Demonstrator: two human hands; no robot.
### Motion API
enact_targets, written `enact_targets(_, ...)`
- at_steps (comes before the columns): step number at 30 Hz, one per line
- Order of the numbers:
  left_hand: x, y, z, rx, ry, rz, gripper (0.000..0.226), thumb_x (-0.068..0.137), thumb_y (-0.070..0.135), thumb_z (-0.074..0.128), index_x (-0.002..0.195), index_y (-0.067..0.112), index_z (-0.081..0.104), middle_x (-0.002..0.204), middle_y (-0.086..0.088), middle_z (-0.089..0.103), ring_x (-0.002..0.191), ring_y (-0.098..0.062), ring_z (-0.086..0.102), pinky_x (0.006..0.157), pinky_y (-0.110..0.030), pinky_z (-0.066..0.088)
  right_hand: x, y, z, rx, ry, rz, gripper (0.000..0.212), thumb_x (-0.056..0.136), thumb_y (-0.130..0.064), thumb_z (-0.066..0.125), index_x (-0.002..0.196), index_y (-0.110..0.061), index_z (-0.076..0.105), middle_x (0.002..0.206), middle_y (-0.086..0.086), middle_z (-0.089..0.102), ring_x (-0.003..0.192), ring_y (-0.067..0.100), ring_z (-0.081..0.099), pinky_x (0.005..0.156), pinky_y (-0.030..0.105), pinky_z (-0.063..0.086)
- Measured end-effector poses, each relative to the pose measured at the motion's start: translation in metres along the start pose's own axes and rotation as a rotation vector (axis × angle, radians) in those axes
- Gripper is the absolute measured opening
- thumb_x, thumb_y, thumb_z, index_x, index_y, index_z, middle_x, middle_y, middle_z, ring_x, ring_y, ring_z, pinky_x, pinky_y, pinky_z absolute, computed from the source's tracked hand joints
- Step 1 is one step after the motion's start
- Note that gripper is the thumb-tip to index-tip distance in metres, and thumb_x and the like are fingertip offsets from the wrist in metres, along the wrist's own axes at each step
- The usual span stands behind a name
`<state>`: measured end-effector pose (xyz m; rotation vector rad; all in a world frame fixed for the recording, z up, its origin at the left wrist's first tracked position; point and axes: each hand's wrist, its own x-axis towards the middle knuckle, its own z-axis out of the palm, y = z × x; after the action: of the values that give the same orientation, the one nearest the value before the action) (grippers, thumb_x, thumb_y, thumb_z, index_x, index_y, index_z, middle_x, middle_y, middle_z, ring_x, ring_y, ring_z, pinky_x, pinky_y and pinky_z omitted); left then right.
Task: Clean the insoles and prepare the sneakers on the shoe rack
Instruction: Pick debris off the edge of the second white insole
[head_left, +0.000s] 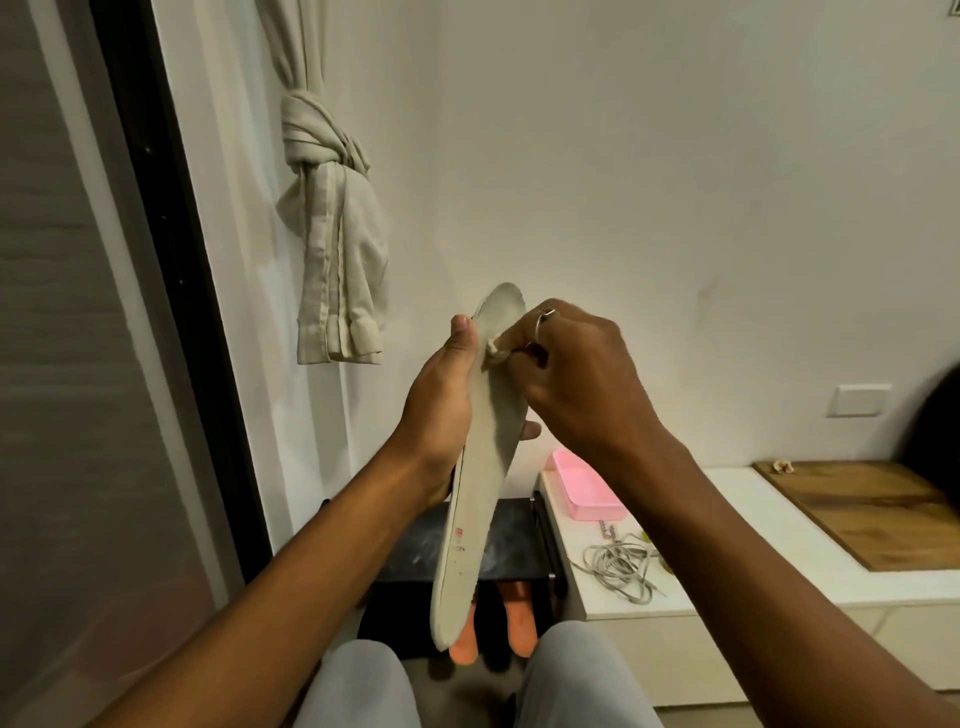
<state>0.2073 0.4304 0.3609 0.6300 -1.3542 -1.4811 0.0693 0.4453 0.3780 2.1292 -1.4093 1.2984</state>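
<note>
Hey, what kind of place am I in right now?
Likely a room at home: a knotted curtain hangs beside a glass door, and a low white cabinet holds a pink tray and laces.

A thin silvery metal ring (544, 318) circles one finger of the person's right hand (576, 374). Behind that hand and the left hand (441, 405), both forearms (291, 571) are bare. Below the hands, light grey fabric trousers (363, 686) cover both knees.

A pale grey-beige insole (483, 467) bears a small red printed mark near its heel. The wad (493, 351) is white. Two orange insoles (519, 618). A black shoe rack (511, 540) streaked with white. Pink tray (582, 488), grey laces (618, 569), brown wood-grained board (872, 514), plain cream curtain (337, 234).
</note>
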Motion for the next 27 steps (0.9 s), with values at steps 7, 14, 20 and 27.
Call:
enact_targets(7,0.004,-0.001,-0.002,0.032,0.010,0.046,0.060,0.105,0.055,0.025,0.137,0.016,0.058,0.119,-0.020,0.071,0.101,-0.032,0.072,0.077,-0.050,0.062,0.002,-0.002,-0.005,-0.141,-0.094,-0.031,0.020,0.085,0.002,0.064,0.092,-0.011,0.079,0.094,0.004,0.070,0.076,0.024,0.066,0.070,0.042,0.058)
enact_targets(14,0.005,-0.006,0.000,0.086,0.046,0.074,0.059,0.106,0.052,0.025,0.136,0.016,0.060,0.115,-0.008,0.075,0.102,-0.020,0.073,0.079,-0.035,0.062,0.002,-0.004,-0.010,-0.100,-0.278,0.004,0.018,0.087,-0.005,0.065,0.095,-0.014,0.078,0.095,0.001,0.068,0.076,0.019,0.066,0.070,0.039,0.059)
enact_targets(20,0.003,0.000,0.004,0.051,0.011,0.067,0.058,0.105,0.054,0.025,0.141,0.020,0.056,0.115,-0.011,0.074,0.098,-0.030,0.074,0.081,-0.055,0.061,0.001,0.005,0.003,-0.118,0.154,0.031,0.017,0.088,0.001,0.060,0.090,-0.006,0.076,0.093,0.006,0.068,0.072,0.025,0.065,0.063,0.042,0.056)
enact_targets(27,0.008,-0.003,-0.005,0.078,0.149,0.042,0.067,0.099,0.067,0.036,0.139,0.020,0.060,0.130,-0.005,0.069,0.122,-0.022,0.064,0.108,-0.048,0.048,-0.002,-0.018,-0.007,-0.067,-0.397,-0.025,0.022,0.087,-0.005,0.069,0.100,-0.020,0.080,0.095,-0.005,0.073,0.082,0.009,0.065,0.078,0.031,0.059)
